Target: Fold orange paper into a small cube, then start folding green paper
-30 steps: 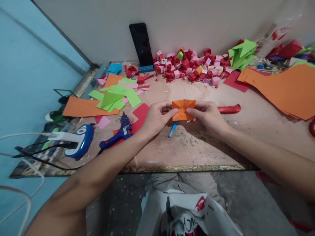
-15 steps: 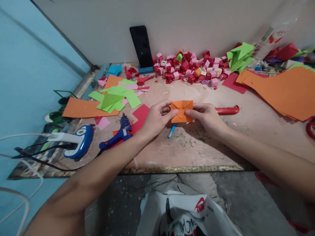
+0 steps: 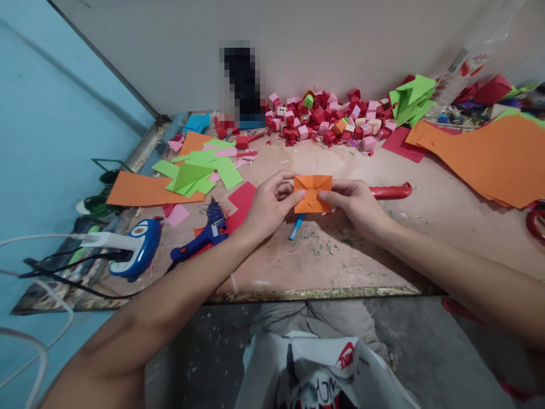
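A small creased square of orange paper (image 3: 313,186) is held up over the table between both hands. My left hand (image 3: 276,201) pinches its left edge, thumb on the front face. At the right edge, my right hand (image 3: 355,203) grips it the same way. Diagonal folds run in from the paper's corners. Just below the paper lies a blue pen-like stick (image 3: 297,227), its upper end hidden. A red handle (image 3: 392,191) shows beyond my right hand, partly covered by it.
A blue glue gun (image 3: 212,230) and a blue-and-white power adapter (image 3: 138,250) with cables lie left. Green paper strips (image 3: 193,173) lie behind them. Many red and pink paper cubes (image 3: 319,116) line the back wall. Large orange sheets (image 3: 489,156) lie right.
The whole view has shifted very slightly. Both hands keep the same hold on the orange paper. The upright phone at the back now appears pixelated.
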Demonstrator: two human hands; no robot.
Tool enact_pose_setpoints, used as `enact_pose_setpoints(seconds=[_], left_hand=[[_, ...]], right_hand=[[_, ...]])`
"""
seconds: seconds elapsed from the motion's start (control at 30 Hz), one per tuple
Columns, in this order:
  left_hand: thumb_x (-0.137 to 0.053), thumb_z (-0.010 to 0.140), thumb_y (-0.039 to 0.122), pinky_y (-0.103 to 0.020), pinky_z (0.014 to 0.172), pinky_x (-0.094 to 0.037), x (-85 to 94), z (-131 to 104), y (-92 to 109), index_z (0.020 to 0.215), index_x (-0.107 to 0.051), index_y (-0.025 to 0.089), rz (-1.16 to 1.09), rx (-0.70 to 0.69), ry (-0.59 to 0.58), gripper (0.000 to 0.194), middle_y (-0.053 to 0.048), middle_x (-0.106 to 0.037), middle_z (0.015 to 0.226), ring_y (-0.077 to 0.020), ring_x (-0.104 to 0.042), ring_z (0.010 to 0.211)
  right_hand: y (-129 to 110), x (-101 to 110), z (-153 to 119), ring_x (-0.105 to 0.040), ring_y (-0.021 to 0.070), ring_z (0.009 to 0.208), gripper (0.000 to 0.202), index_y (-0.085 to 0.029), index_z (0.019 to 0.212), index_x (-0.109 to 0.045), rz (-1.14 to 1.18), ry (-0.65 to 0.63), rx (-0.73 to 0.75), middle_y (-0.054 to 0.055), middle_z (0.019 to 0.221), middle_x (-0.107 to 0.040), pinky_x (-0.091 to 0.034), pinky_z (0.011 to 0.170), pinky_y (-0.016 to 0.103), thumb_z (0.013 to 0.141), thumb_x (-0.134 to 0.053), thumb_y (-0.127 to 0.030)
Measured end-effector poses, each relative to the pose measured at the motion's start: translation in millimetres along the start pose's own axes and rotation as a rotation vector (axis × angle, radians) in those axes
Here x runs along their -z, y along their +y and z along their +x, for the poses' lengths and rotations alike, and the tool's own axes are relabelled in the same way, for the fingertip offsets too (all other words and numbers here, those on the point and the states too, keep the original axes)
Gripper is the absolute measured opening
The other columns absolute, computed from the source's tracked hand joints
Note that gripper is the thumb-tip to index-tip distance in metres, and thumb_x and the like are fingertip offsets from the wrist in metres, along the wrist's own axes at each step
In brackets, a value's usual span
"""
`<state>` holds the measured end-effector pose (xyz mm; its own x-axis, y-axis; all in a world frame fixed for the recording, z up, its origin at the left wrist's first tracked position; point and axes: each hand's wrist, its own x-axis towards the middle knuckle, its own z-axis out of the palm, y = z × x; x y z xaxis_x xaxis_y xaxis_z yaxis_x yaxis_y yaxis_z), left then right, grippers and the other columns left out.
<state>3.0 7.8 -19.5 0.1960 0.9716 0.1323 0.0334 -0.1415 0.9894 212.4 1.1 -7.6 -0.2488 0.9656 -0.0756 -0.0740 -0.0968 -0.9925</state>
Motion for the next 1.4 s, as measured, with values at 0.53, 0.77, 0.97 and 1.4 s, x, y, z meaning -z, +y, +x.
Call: enact_pose_setpoints(seconds=[0.53,0.77,0.97,1.4], left_hand=[[-0.075,0.094,0.023,-0.040,0.096,-0.051,1.1,-4.4,8.6,0.095,-0.074,0.023,0.668,-0.259,0.087,0.001,-0.006,-0.066,0.109,-0.0246,-0.065,0.109],[-0.079,0.091,0.026,-0.036,0.087,-0.049,3.7,-1.4,5.0,0.088,-0.075,0.022,0.640,-0.205,0.138,0.007,-0.004,-0.068,0.098,-0.0215,-0.065,0.095],[-0.076,0.091,0.022,-0.040,0.095,-0.049,4.3,-0.2,2.4,0.086,-0.076,0.022,0.638,-0.209,0.141,0.005,-0.005,-0.069,0.099,-0.0244,-0.064,0.104],[-0.068,0.082,0.019,-0.032,0.074,-0.049,6.9,-0.1,8.6,0.076,-0.068,0.020,0.362,-0.116,0.172,0.006,-0.001,-0.069,0.083,-0.0165,-0.062,0.078]], right_hand=[[2.4,-1.6,-0.6,-0.066,0.0169,0.064,0.020,-0.018,0.101,-0.083,-0.151,-0.004,0.101,0.005,0.087,-0.081,-0.056,0.059,0.029,0.087,-0.077,-0.032],[4.3,-2.2,-0.7,-0.065,0.0171,0.062,0.022,-0.019,0.102,-0.084,-0.183,-0.024,0.135,0.003,0.080,-0.078,-0.055,0.056,0.028,0.089,-0.077,-0.035],[5.0,-3.1,-1.1,-0.064,0.0162,0.060,0.027,-0.020,0.109,-0.084,-0.155,-0.038,0.117,0.004,0.088,-0.082,-0.056,0.057,0.029,0.088,-0.079,-0.036],[9.7,2.6,3.9,-0.068,0.0190,0.068,0.023,-0.020,0.105,-0.084,-0.156,0.044,0.142,0.006,0.093,-0.082,-0.055,0.060,0.030,0.089,-0.076,-0.035]])
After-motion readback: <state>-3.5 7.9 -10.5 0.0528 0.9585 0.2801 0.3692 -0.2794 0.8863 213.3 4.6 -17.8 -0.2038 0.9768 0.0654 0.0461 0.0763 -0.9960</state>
